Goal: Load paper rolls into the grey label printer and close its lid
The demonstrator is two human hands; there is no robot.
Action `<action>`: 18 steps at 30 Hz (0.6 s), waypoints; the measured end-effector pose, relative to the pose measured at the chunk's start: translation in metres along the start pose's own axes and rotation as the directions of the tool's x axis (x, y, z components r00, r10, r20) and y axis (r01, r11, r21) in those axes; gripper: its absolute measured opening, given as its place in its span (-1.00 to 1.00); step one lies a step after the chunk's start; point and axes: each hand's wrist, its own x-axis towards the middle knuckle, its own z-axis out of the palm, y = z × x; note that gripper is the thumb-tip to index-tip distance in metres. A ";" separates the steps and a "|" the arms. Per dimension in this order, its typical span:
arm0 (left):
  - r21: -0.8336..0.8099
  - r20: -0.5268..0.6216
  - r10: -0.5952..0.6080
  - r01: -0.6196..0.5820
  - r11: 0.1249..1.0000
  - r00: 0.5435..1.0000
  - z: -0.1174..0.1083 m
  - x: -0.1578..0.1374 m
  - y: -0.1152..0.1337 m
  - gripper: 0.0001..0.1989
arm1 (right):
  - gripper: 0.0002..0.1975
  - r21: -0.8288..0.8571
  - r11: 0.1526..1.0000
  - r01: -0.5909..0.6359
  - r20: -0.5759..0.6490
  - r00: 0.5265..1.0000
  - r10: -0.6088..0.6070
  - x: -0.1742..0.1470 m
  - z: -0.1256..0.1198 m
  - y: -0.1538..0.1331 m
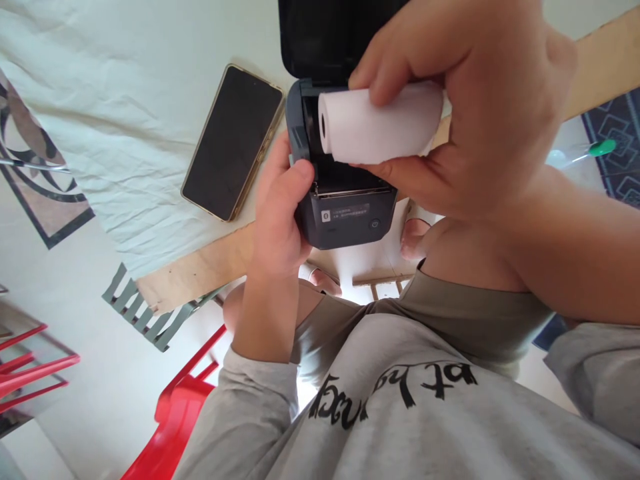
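My left hand [283, 213] grips the left side of a small dark portable label printer [345, 223], its thumb on the rim near the paper bay. The printer's black lid [320, 40] stands swung up at the far side. A white paper roll [383, 123] is pinched in my right hand [480, 113], thumb below and fingers above. It lies slantwise over the bay, its hollow core end facing left. Whether it touches the inside of the bay I cannot tell. A power button and a small printed label show on the printer's near face.
A smartphone [233, 143] in a gold-edged case lies left of the printer on a pale cloth [135, 133]. Along the table's front edge runs a wooden strip [200, 267]. A red chair [175, 420] stands lower left, and a green-capped bottle [580, 153] is at right.
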 end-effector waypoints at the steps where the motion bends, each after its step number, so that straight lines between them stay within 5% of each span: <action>1: -0.024 0.019 -0.004 0.005 1.000 1.000 -0.001 -0.001 -0.002 -0.49 | -0.44 -0.033 0.999 0.040 0.008 0.999 -0.039 0.002 0.000 0.003; 4: -0.035 0.027 -0.036 0.037 0.999 0.999 0.001 -0.003 -0.004 -0.63 | -0.33 -0.163 0.971 0.175 0.044 0.984 -0.170 0.006 0.003 0.002; 8: -0.064 0.004 0.005 -0.005 0.998 1.000 0.001 -0.005 -0.008 -0.37 | -0.46 -0.305 0.942 0.136 0.044 0.991 -0.129 0.002 0.010 -0.025; 12: -0.050 0.005 -0.012 0.012 0.999 1.000 -0.002 -0.003 -0.010 -0.33 | -0.51 -0.344 0.928 0.145 0.078 0.989 -0.126 -0.002 0.009 -0.037; 18: 0.010 -0.014 -0.128 0.128 0.992 0.992 0.005 -0.005 0.006 -0.71 | -0.62 -0.423 0.878 0.224 0.079 0.974 -0.210 -0.003 0.005 -0.022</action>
